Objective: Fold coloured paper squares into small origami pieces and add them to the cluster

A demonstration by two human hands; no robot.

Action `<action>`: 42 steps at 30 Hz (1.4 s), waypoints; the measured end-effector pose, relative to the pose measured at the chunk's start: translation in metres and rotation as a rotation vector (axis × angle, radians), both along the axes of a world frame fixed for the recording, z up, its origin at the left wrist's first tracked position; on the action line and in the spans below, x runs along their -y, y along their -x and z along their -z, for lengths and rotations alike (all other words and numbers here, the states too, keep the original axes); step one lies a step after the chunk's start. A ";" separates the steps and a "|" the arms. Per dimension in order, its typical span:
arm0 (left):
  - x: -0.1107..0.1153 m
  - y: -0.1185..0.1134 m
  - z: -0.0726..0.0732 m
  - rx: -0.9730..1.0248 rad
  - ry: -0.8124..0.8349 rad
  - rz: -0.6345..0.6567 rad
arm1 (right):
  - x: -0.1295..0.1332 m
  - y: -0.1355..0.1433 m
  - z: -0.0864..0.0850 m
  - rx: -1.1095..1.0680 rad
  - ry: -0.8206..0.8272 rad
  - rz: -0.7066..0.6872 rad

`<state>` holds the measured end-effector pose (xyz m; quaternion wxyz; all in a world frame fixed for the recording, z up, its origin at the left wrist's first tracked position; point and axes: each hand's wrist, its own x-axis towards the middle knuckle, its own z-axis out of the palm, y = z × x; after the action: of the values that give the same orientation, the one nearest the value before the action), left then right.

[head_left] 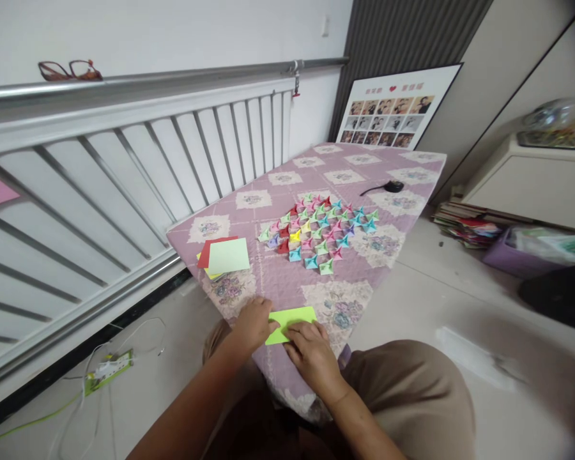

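**Green paper rectangle beneath both hands**

I observe, remotely, smooth bright green paper on the flower-patterned tablecloth. Left hand: thumb at its left end. Right hand: fingers bunched over its near edge. Clamping, either hand: I cannot tell. Beyond: pointed folded-paper pieces.

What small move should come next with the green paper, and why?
Perhaps smooth the green paper with the right hand: it already lies across the near edge, while the left hand touches the left end.
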<state>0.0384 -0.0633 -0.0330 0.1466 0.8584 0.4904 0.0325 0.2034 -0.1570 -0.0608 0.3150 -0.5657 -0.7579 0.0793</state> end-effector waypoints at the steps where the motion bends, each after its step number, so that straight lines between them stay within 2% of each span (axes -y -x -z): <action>1: 0.000 -0.001 -0.001 -0.010 0.011 0.002 | 0.000 0.000 0.000 -0.009 -0.003 0.000; 10: 0.010 -0.004 -0.010 -0.017 0.124 -0.124 | -0.001 -0.002 0.004 -0.086 -0.040 -0.017; 17: 0.016 -0.002 -0.009 0.107 0.181 -0.239 | -0.004 -0.006 0.015 -0.108 -0.185 0.006; 20: 0.020 0.006 -0.004 0.261 0.254 -0.346 | -0.005 -0.006 0.019 -0.110 -0.185 0.041; 23: 0.027 0.011 0.005 0.578 0.445 -0.502 | -0.006 -0.004 0.021 -0.077 -0.156 0.057; 26: 0.040 0.010 0.014 0.825 0.610 -0.591 | -0.006 -0.003 0.024 -0.051 -0.167 0.049; 30: 0.058 0.002 0.015 0.911 0.712 -0.618 | -0.004 -0.004 0.025 -0.032 -0.170 0.031; 33: 0.069 0.002 0.009 0.880 0.744 -0.543 | -0.001 -0.006 0.023 -0.033 -0.151 0.006; 36: 0.074 0.011 0.002 0.755 0.656 -0.461 | 0.001 -0.009 0.021 -0.041 -0.146 0.007; 39: 0.074 0.023 -0.004 0.593 0.348 -0.375 | 0.004 -0.013 0.022 -0.055 -0.135 0.004; 42: 0.074 0.027 -0.004 0.433 0.100 -0.185 | 0.005 -0.016 0.023 -0.082 -0.120 -0.005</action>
<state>0.0119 -0.1372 -0.0293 0.2871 0.7744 0.5252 0.2049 0.2193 -0.1621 -0.0836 0.3788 -0.5402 -0.7492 0.0578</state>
